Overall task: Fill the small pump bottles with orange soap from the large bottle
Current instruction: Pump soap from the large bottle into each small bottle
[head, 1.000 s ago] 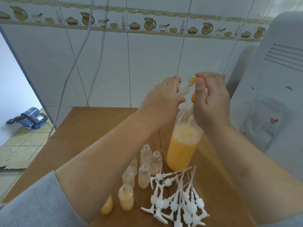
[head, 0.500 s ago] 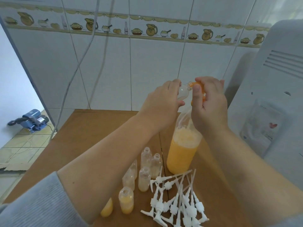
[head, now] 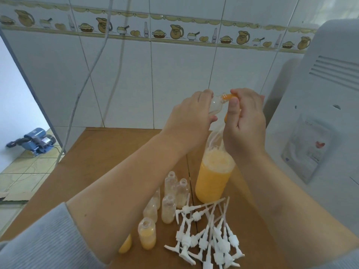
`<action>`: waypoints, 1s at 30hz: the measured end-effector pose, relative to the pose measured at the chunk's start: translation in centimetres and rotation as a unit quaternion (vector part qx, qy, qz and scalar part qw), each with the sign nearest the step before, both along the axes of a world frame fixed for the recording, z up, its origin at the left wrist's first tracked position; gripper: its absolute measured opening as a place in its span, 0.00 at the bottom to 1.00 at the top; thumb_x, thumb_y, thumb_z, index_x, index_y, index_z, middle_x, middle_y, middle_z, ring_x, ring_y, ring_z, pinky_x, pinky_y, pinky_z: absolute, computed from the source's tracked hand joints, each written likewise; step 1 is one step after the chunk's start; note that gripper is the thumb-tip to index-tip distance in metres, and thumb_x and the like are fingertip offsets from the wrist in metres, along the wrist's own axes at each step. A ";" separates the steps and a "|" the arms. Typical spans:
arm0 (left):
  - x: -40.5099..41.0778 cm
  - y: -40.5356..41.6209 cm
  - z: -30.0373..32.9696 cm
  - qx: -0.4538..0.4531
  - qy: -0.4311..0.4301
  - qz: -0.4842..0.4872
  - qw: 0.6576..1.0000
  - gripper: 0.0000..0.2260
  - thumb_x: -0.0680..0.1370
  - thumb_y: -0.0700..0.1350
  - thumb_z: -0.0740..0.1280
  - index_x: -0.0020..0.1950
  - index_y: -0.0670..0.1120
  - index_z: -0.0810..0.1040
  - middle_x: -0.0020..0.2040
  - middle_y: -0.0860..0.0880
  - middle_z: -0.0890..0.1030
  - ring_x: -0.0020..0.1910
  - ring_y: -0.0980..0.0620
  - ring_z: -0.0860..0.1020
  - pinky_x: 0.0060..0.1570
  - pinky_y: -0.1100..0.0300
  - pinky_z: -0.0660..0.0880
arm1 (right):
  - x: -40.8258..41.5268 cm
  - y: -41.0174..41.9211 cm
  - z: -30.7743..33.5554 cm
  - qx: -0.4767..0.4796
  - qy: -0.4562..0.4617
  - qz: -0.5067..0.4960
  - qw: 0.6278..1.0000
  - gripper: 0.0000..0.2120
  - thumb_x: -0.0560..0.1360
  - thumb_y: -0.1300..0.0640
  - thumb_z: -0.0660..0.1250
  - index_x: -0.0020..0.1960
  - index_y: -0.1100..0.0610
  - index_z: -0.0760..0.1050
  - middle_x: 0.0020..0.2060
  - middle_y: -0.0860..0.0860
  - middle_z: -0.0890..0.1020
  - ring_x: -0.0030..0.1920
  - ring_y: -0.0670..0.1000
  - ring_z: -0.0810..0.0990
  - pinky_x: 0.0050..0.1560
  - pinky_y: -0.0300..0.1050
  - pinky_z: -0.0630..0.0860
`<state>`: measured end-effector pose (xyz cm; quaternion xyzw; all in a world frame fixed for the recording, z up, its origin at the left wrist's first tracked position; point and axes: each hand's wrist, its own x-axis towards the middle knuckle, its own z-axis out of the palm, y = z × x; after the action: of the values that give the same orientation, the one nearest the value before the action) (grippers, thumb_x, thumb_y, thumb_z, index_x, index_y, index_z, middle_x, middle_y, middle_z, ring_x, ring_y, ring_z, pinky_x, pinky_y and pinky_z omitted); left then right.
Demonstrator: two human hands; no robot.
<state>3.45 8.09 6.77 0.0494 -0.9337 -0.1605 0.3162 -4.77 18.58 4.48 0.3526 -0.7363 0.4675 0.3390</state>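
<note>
Both hands are raised above the brown table, forearms reaching forward and up. The left hand wraps around a small clear bottle, tipped sideways with its neck pointing right. The right hand curls in beside it, thumb upright, fingers pinching something orange right at that bottle's mouth; whether it is a funnel or a cap is hard to tell. The large bottle of orange soap stands on the table just under the right hand, foamy on top, its upper part hidden behind the palm. Near it, six small bottles stand open, some partly filled, one half hidden by the left forearm. A heap of white pump tops lies in front. A pouch hangs on the white appliance to the right; its print is too blurred to read.
</note>
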 end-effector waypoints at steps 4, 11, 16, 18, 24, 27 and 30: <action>0.0 0.0 -0.5 0.011 -0.011 -0.006 1.000 0.16 0.79 0.47 0.63 0.66 0.45 0.66 0.57 0.50 0.73 0.53 0.49 0.73 0.53 0.52 0.72 | -0.5 -0.1 -1.1 -0.010 0.004 -0.006 1.000 0.20 0.81 0.52 0.49 0.59 0.62 0.75 0.53 0.54 0.79 0.59 0.47 0.72 0.71 0.58 0.58; 0.2 -0.6 -0.3 0.013 -0.021 0.002 1.000 0.16 0.79 0.47 0.63 0.65 0.45 0.67 0.57 0.49 0.73 0.53 0.47 0.73 0.53 0.51 0.71 | 0.2 -0.7 -0.7 0.020 0.000 -0.011 1.000 0.22 0.80 0.50 0.47 0.59 0.62 0.74 0.54 0.53 0.78 0.60 0.49 0.72 0.74 0.46 0.49; 0.1 -0.3 -0.3 -0.022 0.003 0.013 1.000 0.16 0.79 0.46 0.63 0.66 0.45 0.67 0.56 0.48 0.74 0.51 0.47 0.74 0.51 0.50 0.72 | 0.2 -0.7 -0.7 -0.014 0.030 -0.032 0.999 0.20 0.81 0.54 0.49 0.58 0.62 0.75 0.53 0.54 0.78 0.59 0.47 0.71 0.74 0.43 0.49; 0.0 -0.1 -0.8 -0.031 0.006 0.014 0.999 0.17 0.79 0.46 0.64 0.66 0.45 0.66 0.57 0.48 0.74 0.51 0.47 0.74 0.51 0.49 0.73 | 0.0 -0.7 -1.2 -0.015 0.034 -0.041 0.998 0.19 0.81 0.55 0.49 0.57 0.62 0.75 0.53 0.55 0.79 0.59 0.48 0.72 0.74 0.42 0.49; -0.1 -0.4 -0.5 -0.028 -0.013 0.024 0.999 0.17 0.79 0.46 0.63 0.66 0.45 0.66 0.57 0.48 0.74 0.51 0.47 0.74 0.51 0.50 0.72 | 0.1 -0.7 -0.8 0.005 0.001 -0.016 1.000 0.20 0.80 0.52 0.48 0.59 0.61 0.75 0.54 0.53 0.78 0.60 0.49 0.72 0.74 0.44 0.50; 0.0 -0.4 -0.2 -0.071 -0.002 0.028 0.997 0.18 0.79 0.47 0.63 0.68 0.45 0.65 0.57 0.48 0.74 0.51 0.47 0.74 0.50 0.50 0.72 | 0.3 -0.5 -0.2 0.002 0.013 -0.006 1.000 0.21 0.80 0.53 0.48 0.59 0.61 0.75 0.54 0.53 0.78 0.60 0.50 0.73 0.74 0.45 0.50; -0.1 -0.3 -0.4 -0.092 0.003 0.033 0.995 0.20 0.79 0.47 0.63 0.69 0.44 0.64 0.58 0.48 0.74 0.52 0.47 0.74 0.51 0.49 0.73 | 0.2 -0.5 -0.5 0.011 0.029 -0.020 0.999 0.20 0.80 0.53 0.48 0.58 0.62 0.75 0.54 0.54 0.78 0.60 0.51 0.73 0.74 0.45 0.51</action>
<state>3.37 7.78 6.38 0.0506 -0.9414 -0.0633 0.3275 -4.53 18.03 3.94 0.3551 -0.7378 0.4425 0.3657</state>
